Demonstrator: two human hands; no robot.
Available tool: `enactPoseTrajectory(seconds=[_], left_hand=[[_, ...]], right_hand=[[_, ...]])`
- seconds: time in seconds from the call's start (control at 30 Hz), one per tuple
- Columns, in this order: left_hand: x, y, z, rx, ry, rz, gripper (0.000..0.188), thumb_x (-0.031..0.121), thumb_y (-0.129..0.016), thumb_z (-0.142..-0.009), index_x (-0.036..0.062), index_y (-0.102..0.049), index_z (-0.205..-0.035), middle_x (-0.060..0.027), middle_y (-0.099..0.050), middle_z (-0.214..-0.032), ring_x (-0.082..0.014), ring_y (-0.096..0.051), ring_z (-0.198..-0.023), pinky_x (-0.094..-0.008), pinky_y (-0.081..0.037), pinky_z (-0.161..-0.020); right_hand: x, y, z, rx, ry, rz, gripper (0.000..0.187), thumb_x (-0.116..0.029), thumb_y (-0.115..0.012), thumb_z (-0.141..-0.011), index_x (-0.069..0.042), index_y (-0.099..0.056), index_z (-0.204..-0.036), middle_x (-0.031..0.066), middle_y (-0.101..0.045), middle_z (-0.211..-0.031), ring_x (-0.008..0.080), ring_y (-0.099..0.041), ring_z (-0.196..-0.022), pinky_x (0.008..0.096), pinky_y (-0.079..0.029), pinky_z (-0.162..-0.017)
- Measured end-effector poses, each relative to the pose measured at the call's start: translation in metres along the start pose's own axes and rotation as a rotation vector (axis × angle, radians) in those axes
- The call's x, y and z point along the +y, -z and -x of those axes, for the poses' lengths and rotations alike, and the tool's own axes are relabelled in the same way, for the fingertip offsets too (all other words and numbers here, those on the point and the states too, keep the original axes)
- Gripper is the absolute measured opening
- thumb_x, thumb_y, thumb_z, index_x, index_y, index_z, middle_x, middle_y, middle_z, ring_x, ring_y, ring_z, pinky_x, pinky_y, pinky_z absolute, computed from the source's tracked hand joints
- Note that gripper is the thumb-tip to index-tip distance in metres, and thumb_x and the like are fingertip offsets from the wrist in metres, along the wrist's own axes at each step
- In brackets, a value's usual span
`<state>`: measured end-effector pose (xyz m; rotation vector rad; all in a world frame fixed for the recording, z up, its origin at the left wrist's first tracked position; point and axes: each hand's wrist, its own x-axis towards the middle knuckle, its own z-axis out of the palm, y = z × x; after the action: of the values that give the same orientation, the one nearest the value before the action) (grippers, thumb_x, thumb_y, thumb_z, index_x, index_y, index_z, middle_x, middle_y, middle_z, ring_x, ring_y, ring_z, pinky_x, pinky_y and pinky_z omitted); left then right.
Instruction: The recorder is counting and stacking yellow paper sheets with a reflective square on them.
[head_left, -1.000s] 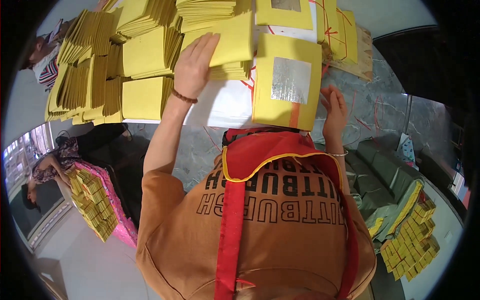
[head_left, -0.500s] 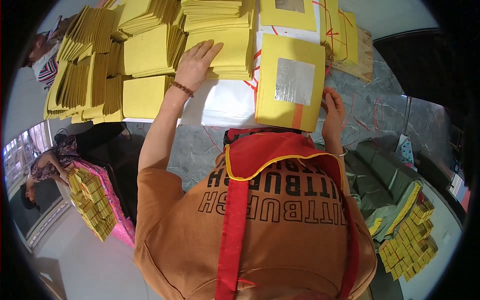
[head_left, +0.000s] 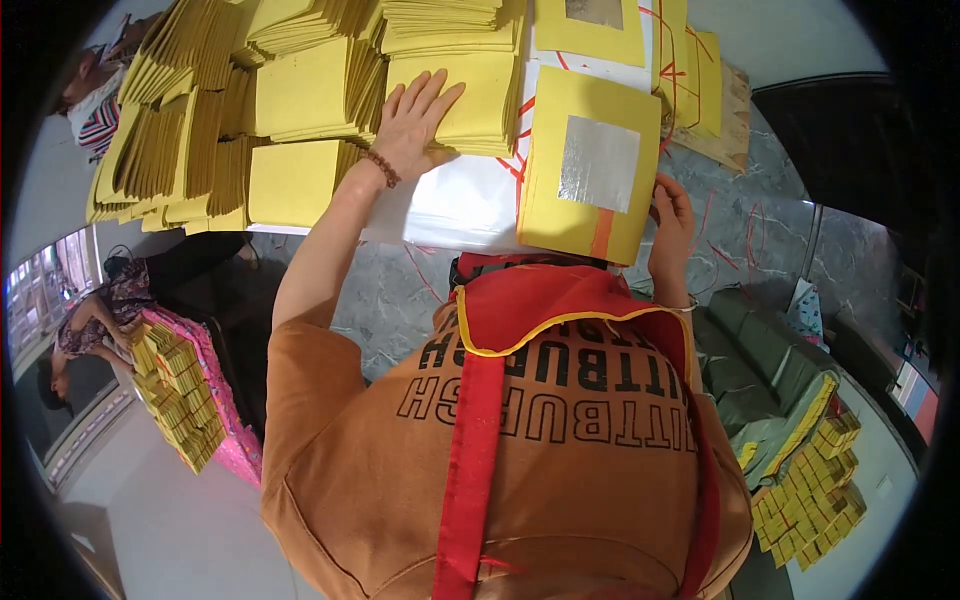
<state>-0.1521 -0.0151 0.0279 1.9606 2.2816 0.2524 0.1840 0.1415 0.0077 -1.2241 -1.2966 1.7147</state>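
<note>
My left hand (head_left: pixel 412 122) lies on a stack of yellow paper sleeves (head_left: pixel 485 90), its fingers spread over the top. The thumb shows low at the stack's near edge. Right of it sits another yellow pile (head_left: pixel 540 170), with a shiny silver rectangle (head_left: pixel 600 165) on its top face and an orange strip (head_left: pixel 602 233) below that. My right hand (head_left: pixel 673 225) is upright by this pile's right edge, fingers slightly bent and apart, nothing seen in them. Whether the fingertips touch the edge I cannot tell.
Several more yellow stacks (head_left: pixel 310 90) fill the table's left and far side. Red strings (head_left: pixel 512 165) lie on the white table top (head_left: pixel 450 205). Tied yellow bundles (head_left: pixel 705 85) sit at the far right. At left, a person (head_left: pixel 95 325) is beside a pink-covered heap of yellow bundles (head_left: pixel 185 390).
My left fingers have spread wider on the stack, and the thumb now shows at its near edge. The right hand stays beside the silver-patched pile. The whole view has shifted slightly.
</note>
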Motion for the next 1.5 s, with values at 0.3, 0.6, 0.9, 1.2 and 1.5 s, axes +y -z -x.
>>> enactPoseTrajectory(seconds=[0.3, 0.6, 0.9, 1.2, 1.5], left_hand=[[0.011, 0.034, -0.009, 0.100, -0.148, -0.106, 0.074, 0.055, -0.062, -0.072, 0.0217, -0.040, -0.134, -0.0102, -0.039, -0.136, -0.0305, -0.037, -0.123, -0.0484, -0.029, -0.100], [0.020, 0.001, -0.012, 0.209, -0.209, -0.139, 0.059, 0.049, -0.059, -0.077, 0.0203, -0.048, -0.127, -0.0073, -0.047, -0.126, -0.0271, -0.043, -0.115, -0.0448, -0.033, -0.092], [0.027, 0.022, -0.017, 0.249, -0.220, -0.124, 0.056, 0.048, -0.058, -0.080, 0.0170, -0.049, -0.125, -0.0086, -0.047, -0.125, -0.0272, -0.041, -0.116, -0.0455, -0.032, -0.094], [0.132, -0.008, 0.005, 0.206, -0.462, 0.095, 0.050, 0.023, -0.066, -0.074, 0.0113, -0.052, -0.120, -0.0093, -0.051, -0.123, -0.0215, -0.049, -0.110, -0.0371, -0.039, -0.086], [0.142, -0.005, 0.007, 0.071, -0.483, 0.370, 0.032, 0.020, -0.069, -0.072, 0.0087, -0.063, -0.101, -0.0083, -0.059, -0.105, -0.0235, -0.054, -0.094, -0.0345, -0.044, -0.079]], right_hand=[[0.003, 0.007, 0.000, -0.016, 0.060, 0.054, 0.025, -0.015, -0.051, -0.093, -0.004, -0.056, -0.115, 0.0044, -0.059, -0.108, 0.0133, -0.056, -0.099, 0.0286, -0.045, -0.083], [0.004, 0.003, 0.000, -0.020, 0.067, -0.010, 0.027, -0.008, -0.054, -0.089, -0.004, -0.056, -0.115, 0.0039, -0.057, -0.112, 0.0143, -0.052, -0.102, 0.0273, -0.042, -0.086], [0.000, -0.009, 0.001, -0.028, 0.464, 0.485, 0.036, -0.016, -0.062, -0.081, -0.011, -0.058, -0.117, 0.0109, -0.050, -0.125, 0.0249, -0.040, -0.123, 0.0375, -0.031, -0.100], [-0.004, -0.004, -0.002, -0.299, 0.744, 0.948, 0.029, -0.028, -0.064, -0.079, -0.021, -0.063, -0.107, -0.0020, -0.049, -0.130, 0.0266, -0.034, -0.129, 0.0511, -0.024, -0.101], [0.000, 0.005, -0.015, -0.432, 0.521, 0.550, 0.020, -0.022, -0.053, -0.087, -0.009, -0.069, -0.087, 0.0067, -0.052, -0.128, 0.0302, -0.032, -0.130, 0.0406, -0.022, -0.107]])
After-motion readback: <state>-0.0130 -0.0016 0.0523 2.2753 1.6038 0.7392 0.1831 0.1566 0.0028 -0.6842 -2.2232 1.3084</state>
